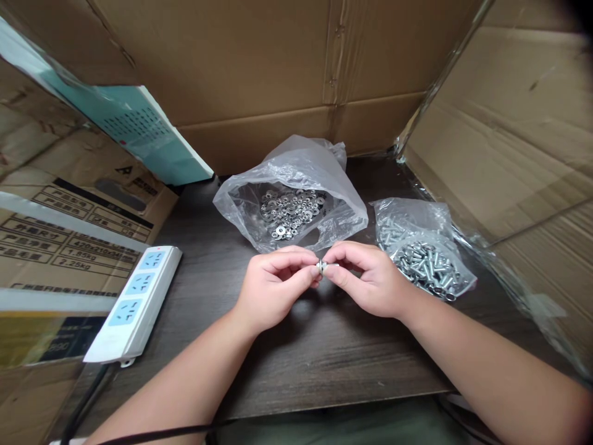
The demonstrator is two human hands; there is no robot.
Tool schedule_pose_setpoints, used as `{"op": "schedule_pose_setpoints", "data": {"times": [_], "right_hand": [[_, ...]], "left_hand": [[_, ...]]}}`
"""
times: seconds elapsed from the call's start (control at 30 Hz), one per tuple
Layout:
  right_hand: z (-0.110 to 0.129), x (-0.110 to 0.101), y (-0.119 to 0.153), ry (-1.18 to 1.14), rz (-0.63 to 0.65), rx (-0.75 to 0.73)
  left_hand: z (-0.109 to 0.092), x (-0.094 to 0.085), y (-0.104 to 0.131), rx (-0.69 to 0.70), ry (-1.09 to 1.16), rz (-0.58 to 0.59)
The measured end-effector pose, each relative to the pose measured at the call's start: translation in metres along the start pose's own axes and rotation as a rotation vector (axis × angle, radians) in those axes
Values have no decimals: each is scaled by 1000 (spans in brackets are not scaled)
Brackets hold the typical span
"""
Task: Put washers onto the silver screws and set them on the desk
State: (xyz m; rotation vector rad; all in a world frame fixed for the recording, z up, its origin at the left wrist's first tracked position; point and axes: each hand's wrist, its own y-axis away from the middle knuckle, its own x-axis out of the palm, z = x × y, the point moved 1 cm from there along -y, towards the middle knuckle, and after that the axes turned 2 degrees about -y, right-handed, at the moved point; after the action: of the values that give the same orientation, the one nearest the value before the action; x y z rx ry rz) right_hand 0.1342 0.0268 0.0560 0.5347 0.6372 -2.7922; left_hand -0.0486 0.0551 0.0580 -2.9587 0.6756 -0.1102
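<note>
My left hand [278,281] and my right hand [365,278] meet at the middle of the dark table. Between their fingertips is a small metal washer [320,266], pinched from the left by my left thumb and fingers. My right thumb and forefinger close on a small metal piece against it, mostly hidden, perhaps a bolt. Behind my hands lies an open clear bag [343,210] with loose washers and nuts [294,210] inside. Right of my right hand, a second clear bag [412,213] holds many silvery bolts [426,266].
Cardboard walls [259,62] stand behind and at both sides of the table [333,364]. At the left lies a white power strip [139,303] with a black cable. A teal printed sheet [139,130] leans in the back left corner.
</note>
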Motion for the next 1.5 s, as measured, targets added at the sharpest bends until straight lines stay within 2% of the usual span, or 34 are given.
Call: {"op": "schedule_pose_setpoints", "data": {"times": [0.1, 0.2, 0.37, 0.47, 0.63, 0.7, 0.8, 0.9, 1.0, 1.07, 1.13, 1.17, 1.23, 1.37, 1.5], "right_hand": [[1, 1, 1, 1, -12, 32], [0, 6, 1, -54, -19, 127], [-5, 14, 2, -306, 4, 379], [-6, 15, 1, -420, 29, 442], [-3, 8, 3, -447, -8, 245], [-3, 6, 4, -390, -17, 174], [-2, 2, 4, -176, -24, 57], [2, 0, 3, -46, -7, -11], [2, 4, 2, -141, 43, 156], [-1, 10, 2, -352, 75, 360], [-4, 16, 3, -571, 91, 529], [-6, 18, 3, -631, 93, 573], [-7, 17, 2, -616, 84, 564], [-3, 7, 2, -461, -10, 333], [1, 2, 4, -309, -51, 118]], "left_hand": [[-1, 0, 1, 27, -32, 20], [-1, 0, 3, 100, -122, 4], [-2, 0, 3, 244, -292, -12], [-2, 0, 1, 240, -269, -4], [1, -3, -1, 72, -44, 7], [0, -3, -1, 33, -4, 25], [-3, -2, 1, 44, -34, 42], [-5, -2, 3, 162, -155, 37], [-7, -3, 4, 340, -346, 43], [-7, -4, 4, 439, -428, 68], [-7, -3, 4, 480, -447, 91], [-6, -3, 4, 466, -437, 92], [-6, -3, 3, 377, -370, 67], [-3, -4, 1, 132, -120, -6], [-2, -5, 0, 28, 17, 0]]}}
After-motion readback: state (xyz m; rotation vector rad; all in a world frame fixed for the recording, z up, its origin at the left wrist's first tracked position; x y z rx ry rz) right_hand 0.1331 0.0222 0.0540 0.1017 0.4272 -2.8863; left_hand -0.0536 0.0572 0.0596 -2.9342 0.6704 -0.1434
